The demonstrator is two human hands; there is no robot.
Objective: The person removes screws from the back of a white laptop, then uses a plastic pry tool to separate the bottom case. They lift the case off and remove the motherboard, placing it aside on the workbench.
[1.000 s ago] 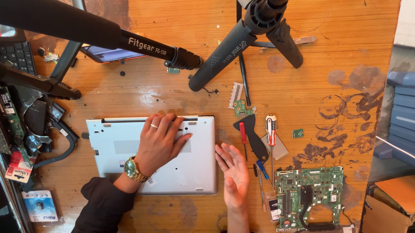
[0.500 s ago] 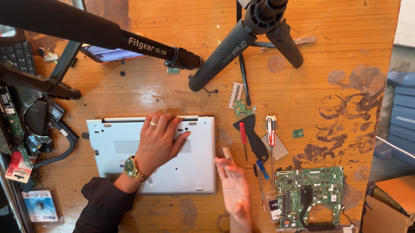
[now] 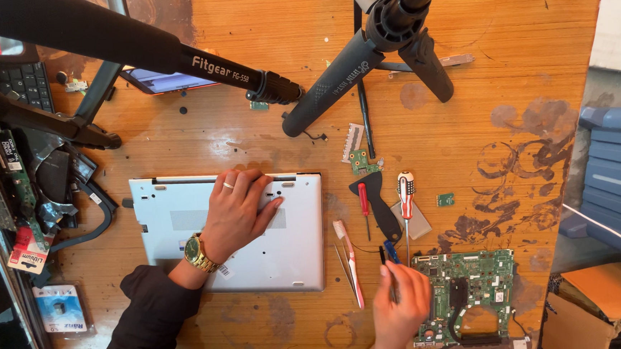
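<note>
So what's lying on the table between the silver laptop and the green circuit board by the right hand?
In the head view, a toothbrush and thin tweezers lie between the laptop and the circuit board; the right hand is there too.

Dark sleeve, gold watch
The left hand (image 3: 237, 213) wears a finger ring, a gold wristwatch (image 3: 197, 254) and a black sleeve (image 3: 151, 323).

Silver laptop (image 3: 286, 248) — closed, underside up, flat on the wooden table — thin dark-tipped tool (image 3: 382, 253) just right.
</note>
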